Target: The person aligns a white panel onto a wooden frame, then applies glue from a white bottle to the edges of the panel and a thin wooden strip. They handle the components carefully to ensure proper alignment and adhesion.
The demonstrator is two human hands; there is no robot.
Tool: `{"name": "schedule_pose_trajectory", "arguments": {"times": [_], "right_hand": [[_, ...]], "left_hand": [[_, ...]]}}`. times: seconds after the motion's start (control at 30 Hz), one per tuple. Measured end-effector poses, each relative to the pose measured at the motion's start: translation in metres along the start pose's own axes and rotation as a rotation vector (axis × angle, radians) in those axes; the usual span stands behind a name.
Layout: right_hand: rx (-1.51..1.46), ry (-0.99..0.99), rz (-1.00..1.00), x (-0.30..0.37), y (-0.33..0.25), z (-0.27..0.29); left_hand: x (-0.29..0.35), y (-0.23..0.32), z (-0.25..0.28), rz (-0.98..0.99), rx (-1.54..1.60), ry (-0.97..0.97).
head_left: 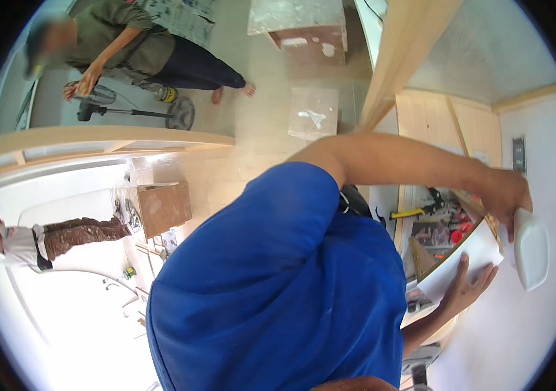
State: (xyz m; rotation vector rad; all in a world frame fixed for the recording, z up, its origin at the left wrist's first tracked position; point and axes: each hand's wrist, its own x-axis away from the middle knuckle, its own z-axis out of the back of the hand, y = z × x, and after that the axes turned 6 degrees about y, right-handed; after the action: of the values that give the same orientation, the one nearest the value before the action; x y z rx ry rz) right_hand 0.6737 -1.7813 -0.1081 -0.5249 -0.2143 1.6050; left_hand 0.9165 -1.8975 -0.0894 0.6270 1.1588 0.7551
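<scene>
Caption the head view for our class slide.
Blue shirt in the foreground, right hand against a white panel, left hand at a white oblong object.

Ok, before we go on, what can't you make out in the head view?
All in the head view:
White object: its gripped end, covered by the hand on it.
White panel: its far face, turned from the camera.
Red items: too small to identify.
Worker in white shirt: anything held, too small and close to the dark rim.

Part of white panel [446, 278] hidden behind fingers [463, 266]; co-worker's head [55, 40] blurred.
</scene>
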Motion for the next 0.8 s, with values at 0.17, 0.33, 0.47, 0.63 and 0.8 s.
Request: {"name": "schedule_pose_trajectory", "arguments": {"times": [0.17,0.33,0.47,0.63,0.8], "right_hand": [[-0.109,0.065,-0.106,0.009,0.05,0.005],[-0.083,0.138,0.005,0.014,0.022,-0.009],[-0.125,0.108,-0.038,0.01,-0.013,0.008],[-0.074,0.148,-0.008,0.006,-0.014,0.003],[-0.151,0.074,-0.088,0.007,-0.015,0.013]], "left_hand": [[-0.029,-0.03,-0.07,-0.072,0.112,-0.006],[0.025,-0.076,-0.014,0.008,0.104,-0.265],[0.006,0.008,0.042,0.018,-0.188,-0.17],[-0.014,0.017,0.003,0.001,-0.099,-0.144],[-0.019,0.024,-0.008,-0.007,-0.044,-0.147]]}}
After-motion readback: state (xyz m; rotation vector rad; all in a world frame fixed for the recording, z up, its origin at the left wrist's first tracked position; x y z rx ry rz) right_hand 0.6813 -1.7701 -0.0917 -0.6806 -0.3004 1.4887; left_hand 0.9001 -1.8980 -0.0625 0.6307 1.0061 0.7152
